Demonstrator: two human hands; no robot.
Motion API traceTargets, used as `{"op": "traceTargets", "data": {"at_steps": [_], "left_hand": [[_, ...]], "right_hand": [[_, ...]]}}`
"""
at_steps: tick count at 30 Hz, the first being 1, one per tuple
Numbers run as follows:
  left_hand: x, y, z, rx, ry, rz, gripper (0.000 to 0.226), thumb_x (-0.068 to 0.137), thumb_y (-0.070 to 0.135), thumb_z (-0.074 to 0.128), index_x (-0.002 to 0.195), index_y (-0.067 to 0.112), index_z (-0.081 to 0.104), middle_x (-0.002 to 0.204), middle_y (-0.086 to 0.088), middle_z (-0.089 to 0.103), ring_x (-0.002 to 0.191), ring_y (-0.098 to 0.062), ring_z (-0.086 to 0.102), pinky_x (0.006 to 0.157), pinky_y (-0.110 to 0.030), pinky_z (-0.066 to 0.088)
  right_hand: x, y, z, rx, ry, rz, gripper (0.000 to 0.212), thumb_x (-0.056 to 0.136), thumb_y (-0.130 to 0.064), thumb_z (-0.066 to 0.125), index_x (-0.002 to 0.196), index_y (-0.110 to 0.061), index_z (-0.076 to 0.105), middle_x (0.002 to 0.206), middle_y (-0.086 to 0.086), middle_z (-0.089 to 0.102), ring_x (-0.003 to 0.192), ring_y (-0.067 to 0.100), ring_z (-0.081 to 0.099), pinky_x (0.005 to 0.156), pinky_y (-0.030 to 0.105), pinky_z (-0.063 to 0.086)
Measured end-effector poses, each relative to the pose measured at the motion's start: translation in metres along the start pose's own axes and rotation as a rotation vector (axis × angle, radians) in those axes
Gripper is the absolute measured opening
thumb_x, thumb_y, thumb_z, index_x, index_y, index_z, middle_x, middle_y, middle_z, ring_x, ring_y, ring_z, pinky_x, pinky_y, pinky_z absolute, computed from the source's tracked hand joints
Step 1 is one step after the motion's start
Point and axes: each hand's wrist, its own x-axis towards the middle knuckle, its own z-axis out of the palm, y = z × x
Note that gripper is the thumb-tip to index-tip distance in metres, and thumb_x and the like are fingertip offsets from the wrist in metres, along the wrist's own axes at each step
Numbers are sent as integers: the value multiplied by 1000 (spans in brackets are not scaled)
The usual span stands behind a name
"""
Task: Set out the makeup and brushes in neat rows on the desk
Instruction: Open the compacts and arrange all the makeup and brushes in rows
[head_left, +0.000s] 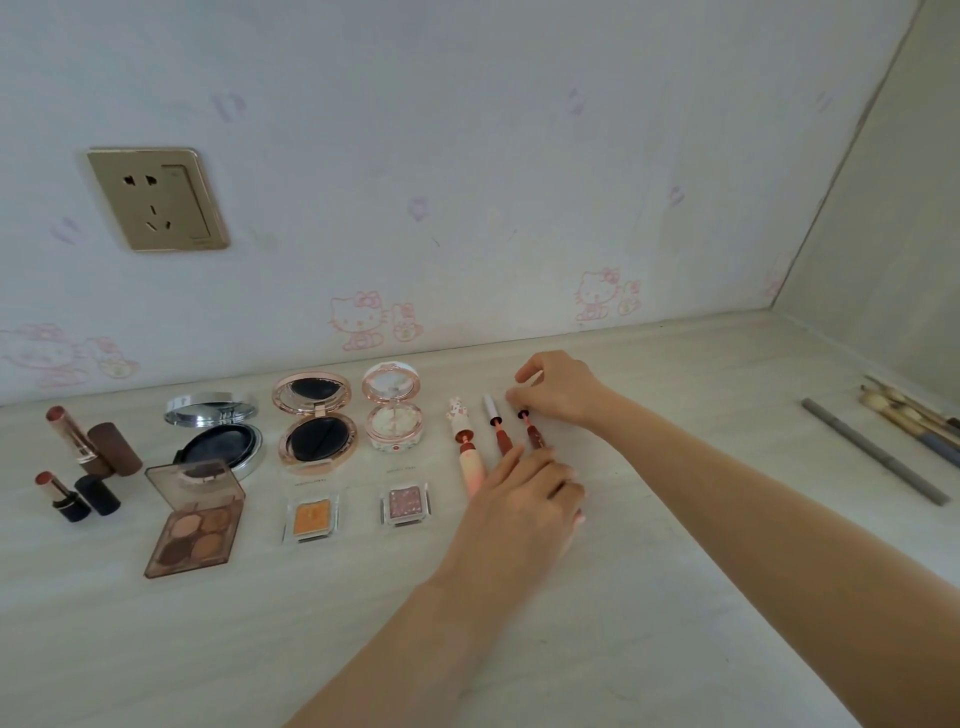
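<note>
Three lip glosses lie side by side on the desk: a pink-and-white one (464, 441), a middle one with a white cap (497, 427) and a dark red lip gloss (533, 435) at the right. My right hand (563, 395) pinches the top end of the dark red lip gloss. My left hand (524, 501) grips its lower end and covers the bottoms of the middle and right tubes. To the left stand an open pink compact (392, 410), a rose-gold compact (314, 422), a silver cushion compact (218, 434) and two open lipsticks (72, 434) (58, 493).
In front of the compacts lie a brown eyeshadow palette (195, 522), an orange single shadow (310, 517) and a pink single shadow (404, 503). A grey pencil (875, 451) and several brushes (911, 415) lie at the far right. A wall socket (156, 200) is on the wall.
</note>
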Motion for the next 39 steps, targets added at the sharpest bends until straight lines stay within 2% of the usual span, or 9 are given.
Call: {"op": "traceTargets", "data": {"at_steps": [4, 10, 14, 18, 23, 28, 32, 36, 39], "left_hand": [[0, 3, -5, -21, -10, -8, 21, 71, 25, 81, 89, 16, 74, 99, 5, 71, 109, -17, 64, 92, -29, 51], [0, 11, -12, -18, -45, 40, 20, 77, 26, 76, 94, 17, 74, 101, 6, 71, 112, -17, 62, 95, -30, 50], [5, 25, -8, -122, -115, 47, 19, 91, 24, 59, 102, 15, 70, 112, 4, 67, 123, -19, 53, 104, -31, 42], [30, 49, 8, -246, -171, 53, 25, 98, 25, 43, 107, 17, 64, 116, 5, 63, 125, -17, 44, 103, -32, 36], [74, 83, 35, -337, -227, 31, 28, 94, 18, 47, 117, 12, 63, 122, -5, 62, 119, -21, 49, 99, -33, 41], [116, 110, 70, -382, -294, -5, 31, 95, 18, 45, 122, 13, 61, 126, -5, 60, 121, -24, 48, 100, -37, 42], [150, 124, 98, -403, -340, -37, 35, 95, 20, 46, 127, 11, 57, 130, -8, 56, 124, -25, 44, 103, -37, 39], [179, 132, 121, -432, -376, -94, 45, 95, 25, 48, 137, 8, 46, 141, -10, 46, 134, -25, 34, 110, -33, 30], [201, 134, 131, -463, -386, -151, 48, 97, 27, 47, 140, 6, 40, 141, -16, 44, 134, -29, 34, 110, -33, 29]], "right_hand": [[-14, 2, -12, 33, 26, -7, 22, 90, -28, 58, 105, -15, 65, 95, -3, 61, 88, 16, 57, 77, 27, 46], [-63, 30, -46, -7, 63, -36, 22, 91, -21, 55, 109, -13, 66, 103, 0, 65, 93, 18, 60, 88, 33, 51], [-99, 64, -72, -125, 160, 0, 22, 91, -23, 57, 109, -16, 67, 104, -3, 67, 87, 10, 56, 80, 20, 41], [-131, 100, -96, -196, 218, 67, 19, 91, -21, 57, 108, -17, 67, 103, -2, 68, 89, 15, 60, 82, 23, 45], [-160, 145, -128, -311, 262, 100, 18, 91, -23, 57, 108, -19, 65, 97, -4, 67, 86, 12, 59, 78, 23, 45], [-177, 186, -149, -360, 401, 66, 21, 90, -18, 58, 110, -17, 64, 103, 1, 65, 90, 17, 60, 79, 23, 42], [-181, 212, -159, -372, 469, 135, 25, 91, -21, 56, 115, -21, 59, 112, 2, 61, 97, 20, 57, 76, 26, 42], [-178, 228, -161, -322, 491, 242, 32, 93, -25, 54, 125, -19, 53, 126, 4, 52, 112, 23, 51, 89, 36, 45], [-174, 235, -161, -355, 513, 265, 32, 94, -29, 51, 123, -16, 54, 125, 6, 52, 115, 25, 46, 91, 38, 45]]}}
